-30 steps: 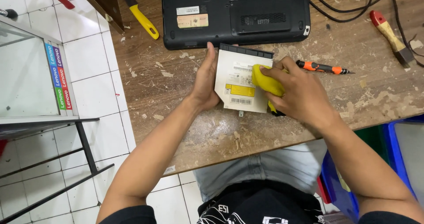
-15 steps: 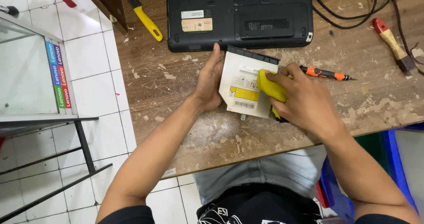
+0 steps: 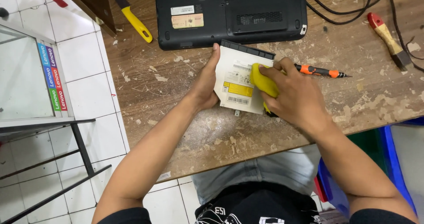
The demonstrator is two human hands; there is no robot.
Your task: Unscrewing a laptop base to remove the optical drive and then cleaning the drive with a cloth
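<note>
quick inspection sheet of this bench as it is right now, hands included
surface: worn wooden bench, scratched, flecked with paint chips
job's things: white optical drive flat on the bench; yellow cloth pressed on its top
clutter: black laptop upside down; orange screwdriver; yellow-handled tool; red-handled brush
hands: left hand steadies the drive's left edge; right hand holds the cloth
cables: black cables at top right
surroundings: white tiled floor; glass cabinet; blue bin
</note>
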